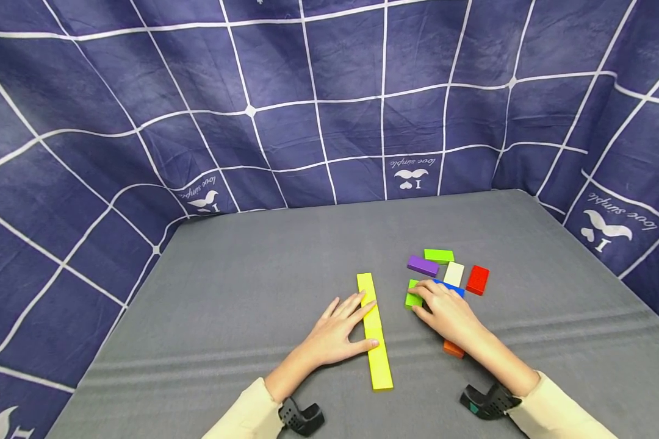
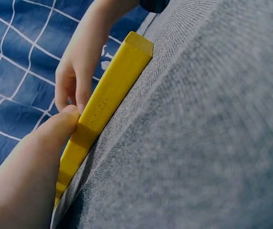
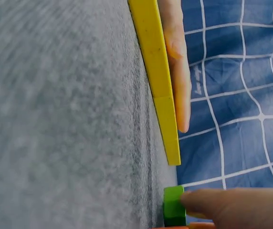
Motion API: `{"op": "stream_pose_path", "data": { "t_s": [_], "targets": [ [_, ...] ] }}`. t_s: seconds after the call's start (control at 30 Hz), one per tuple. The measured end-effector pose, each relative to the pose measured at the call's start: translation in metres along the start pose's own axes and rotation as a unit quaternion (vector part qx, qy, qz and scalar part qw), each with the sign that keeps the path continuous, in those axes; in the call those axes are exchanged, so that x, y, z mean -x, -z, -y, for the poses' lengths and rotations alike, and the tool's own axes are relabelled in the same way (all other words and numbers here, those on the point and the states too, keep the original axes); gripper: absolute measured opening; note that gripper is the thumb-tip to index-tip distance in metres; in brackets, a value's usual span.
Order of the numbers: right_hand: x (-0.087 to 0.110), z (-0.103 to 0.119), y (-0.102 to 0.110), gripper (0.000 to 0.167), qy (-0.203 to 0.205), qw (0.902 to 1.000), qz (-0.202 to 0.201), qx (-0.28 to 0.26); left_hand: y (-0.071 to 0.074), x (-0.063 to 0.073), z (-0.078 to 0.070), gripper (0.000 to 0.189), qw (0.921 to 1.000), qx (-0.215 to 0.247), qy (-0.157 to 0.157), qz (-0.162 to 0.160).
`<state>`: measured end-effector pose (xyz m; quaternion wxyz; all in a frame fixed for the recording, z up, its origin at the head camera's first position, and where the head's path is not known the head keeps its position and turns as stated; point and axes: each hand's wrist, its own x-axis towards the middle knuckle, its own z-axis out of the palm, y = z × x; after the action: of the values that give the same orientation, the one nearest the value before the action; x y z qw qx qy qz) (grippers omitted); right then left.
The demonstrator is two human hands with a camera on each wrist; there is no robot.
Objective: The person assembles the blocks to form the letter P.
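R grip (image 1: 446, 312) on green blk (image 1: 413, 300), blue blk (image 1: 454, 289) part-hidden

Yellow blocks (image 1: 373, 330) end to end, green block (image 1: 410, 300) to their right

Left fingers (image 1: 363, 312) across yellow strip (image 1: 381, 369); right fingers (image 1: 427, 295) pinch nearer green block (image 1: 412, 300).

The bench (image 1: 252, 262) looks dressed in matt, coarse grey cloth; the yellow blocks (image 1: 373, 326), smooth painted wood; the blue curtain (image 1: 351, 58), creased fabric.
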<state>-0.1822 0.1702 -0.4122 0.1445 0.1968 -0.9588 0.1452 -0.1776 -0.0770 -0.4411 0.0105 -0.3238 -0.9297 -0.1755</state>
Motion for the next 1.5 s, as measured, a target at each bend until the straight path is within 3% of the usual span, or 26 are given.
{"op": "stream_pose_path", "data": {
  "t_s": [0.23,0.47,0.83,1.07,1.23,1.5],
  "targets": [
    [-0.014,0.001,-0.008,0.029,0.040,0.9990,0.003,-0.020,0.002,0.001,0.000,0.067,0.9996,0.024,0.013,0.012],
    [-0.038,0.003,-0.018,0.028,0.030,0.9972,0.039,-0.056,0.003,0.001,-0.001,0.067,0.9984,0.042,0.028,0.027],
    [-0.082,0.001,-0.024,0.028,0.044,0.9922,0.083,-0.082,0.003,0.000,-0.002,0.066,0.9983,0.043,0.028,0.027],
    [-0.108,0.006,-0.040,0.031,0.062,0.9893,0.077,-0.107,0.004,0.001,-0.002,0.066,0.9984,0.043,0.025,0.027],
    [-0.115,0.014,-0.048,0.033,0.065,0.9853,0.086,-0.132,0.004,0.001,-0.002,0.066,0.9986,0.040,0.025,0.026],
    [-0.109,0.019,-0.051,0.034,0.059,0.9796,0.093,-0.168,0.004,-0.001,-0.002,0.066,0.9983,0.040,0.030,0.030]
  ]
}}
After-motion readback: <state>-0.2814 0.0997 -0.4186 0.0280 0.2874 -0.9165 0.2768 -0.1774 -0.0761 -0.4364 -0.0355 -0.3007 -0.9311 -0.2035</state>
